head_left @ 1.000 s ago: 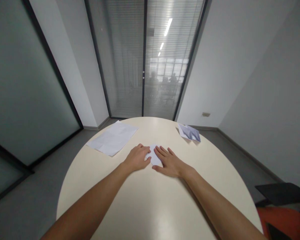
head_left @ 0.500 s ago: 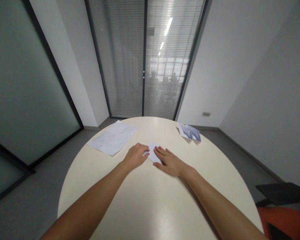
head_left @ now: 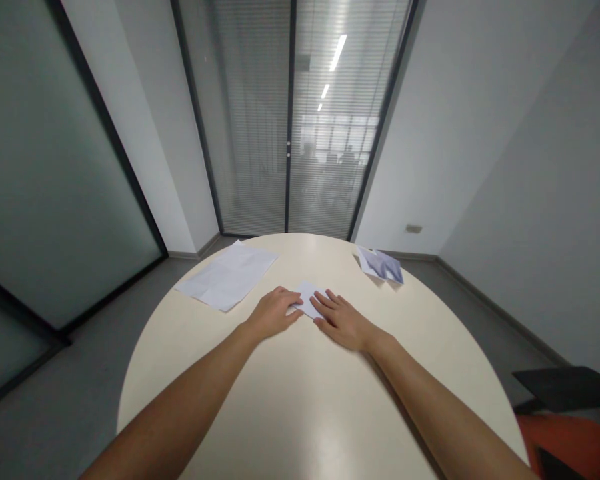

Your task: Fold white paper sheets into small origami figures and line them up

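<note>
A small folded piece of white paper (head_left: pixel 307 293) lies on the table between my hands, partly covered by both. My left hand (head_left: pixel 276 313) pinches its left corner between thumb and fingers. With fingers stretched and slightly spread, my right hand (head_left: pixel 341 321) rests flat over the paper's right side. Farther off to the left lies a larger creased white sheet (head_left: pixel 230 273). At the far right of the table stands a folded paper piece (head_left: pixel 380 265) with bluish, shaded faces.
The round cream table (head_left: pixel 290 400) fills the lower middle. A chair with a red seat and black armrest (head_left: pixel 570 387) is close to its right edge. Behind the table are a glass partition with blinds (head_left: pixel 255 133) and a grey wall (head_left: pixel 470 120).
My right hand has slid slightly right and its fingers have lifted or spread a little. The small paper has shifted slightly up and right, with my left hand still at its corner.
</note>
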The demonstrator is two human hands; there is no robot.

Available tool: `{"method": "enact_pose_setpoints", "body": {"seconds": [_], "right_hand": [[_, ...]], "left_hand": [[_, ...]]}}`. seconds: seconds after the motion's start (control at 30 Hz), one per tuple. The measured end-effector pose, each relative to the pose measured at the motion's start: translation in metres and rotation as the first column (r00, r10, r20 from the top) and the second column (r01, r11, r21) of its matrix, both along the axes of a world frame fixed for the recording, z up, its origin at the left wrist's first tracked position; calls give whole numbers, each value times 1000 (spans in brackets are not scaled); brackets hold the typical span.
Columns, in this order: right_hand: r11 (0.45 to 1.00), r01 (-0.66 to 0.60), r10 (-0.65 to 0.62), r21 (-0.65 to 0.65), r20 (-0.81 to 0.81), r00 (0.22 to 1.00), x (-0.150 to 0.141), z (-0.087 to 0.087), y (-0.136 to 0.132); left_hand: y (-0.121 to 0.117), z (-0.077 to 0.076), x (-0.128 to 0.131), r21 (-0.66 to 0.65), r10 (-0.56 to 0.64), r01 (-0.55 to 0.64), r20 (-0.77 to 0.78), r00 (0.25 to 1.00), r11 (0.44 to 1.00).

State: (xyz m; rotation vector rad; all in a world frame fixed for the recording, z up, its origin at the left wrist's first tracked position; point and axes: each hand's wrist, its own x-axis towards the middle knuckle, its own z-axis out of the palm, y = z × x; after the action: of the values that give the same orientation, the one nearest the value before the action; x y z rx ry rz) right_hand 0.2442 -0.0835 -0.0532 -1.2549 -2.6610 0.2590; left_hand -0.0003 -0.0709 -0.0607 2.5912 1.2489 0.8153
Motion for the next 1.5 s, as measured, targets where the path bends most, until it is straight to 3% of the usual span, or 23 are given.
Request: {"method": "enact_pose_setpoints", "body": {"seconds": [0.23, 0.83, 1.2, 1.5], "right_hand": [[998, -52, 51, -21, -9, 999, 5, 5, 0], [965, -228, 240, 128, -90, 967, 3, 18, -2], [973, -206, 223, 108, -186, 957, 2, 22, -2], [993, -90, 101, 81, -150, 984, 2, 25, -5]], "left_hand": [[3, 0, 2, 3, -32, 32, -17, 999, 999], [4, -2, 2, 4, -59, 60, -21, 998, 998], [2, 4, 7, 55, -230, 241, -149, 962, 969], [1, 6, 9, 49, -192, 203, -178, 965, 978]]}}
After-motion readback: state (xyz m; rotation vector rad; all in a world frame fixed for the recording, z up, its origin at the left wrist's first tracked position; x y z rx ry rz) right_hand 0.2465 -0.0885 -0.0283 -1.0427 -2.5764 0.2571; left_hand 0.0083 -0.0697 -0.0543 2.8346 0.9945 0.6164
